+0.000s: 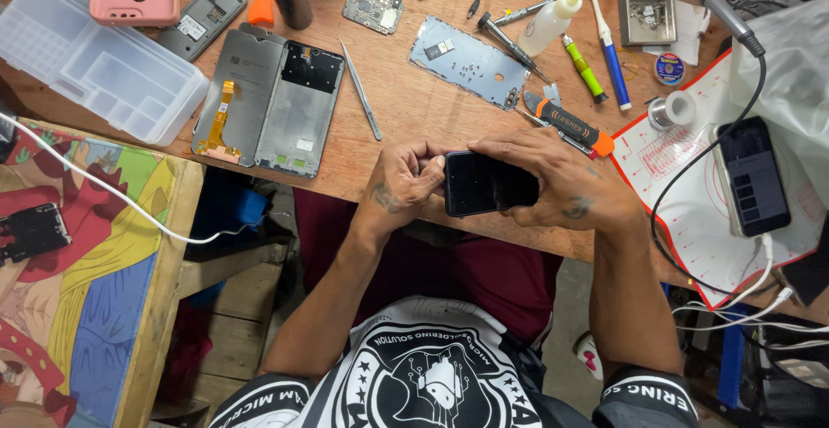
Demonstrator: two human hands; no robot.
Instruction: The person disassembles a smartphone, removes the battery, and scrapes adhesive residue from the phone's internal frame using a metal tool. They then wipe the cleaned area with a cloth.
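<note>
Left hand [404, 182] is curled around the left end of a dark phone [490, 183]; right hand [561, 182] is clamped over its right end, fingers spread along the top edge. The glossy black slab is held level at the near edge of the wooden desk [406, 100], partly overhanging the lap. A little bare wood is left just ahead of the hands. Thin metal tweezers [361, 91] and two flat grey phone frames [268, 100] are seen beyond, an orange-handled tool [570, 124] just beside the right hand.

My single head-worn camera looks steeply down, close above my two hands' fingers [429, 167]; the wooden surface [406, 100] extends beyond them, my lap below.
</note>
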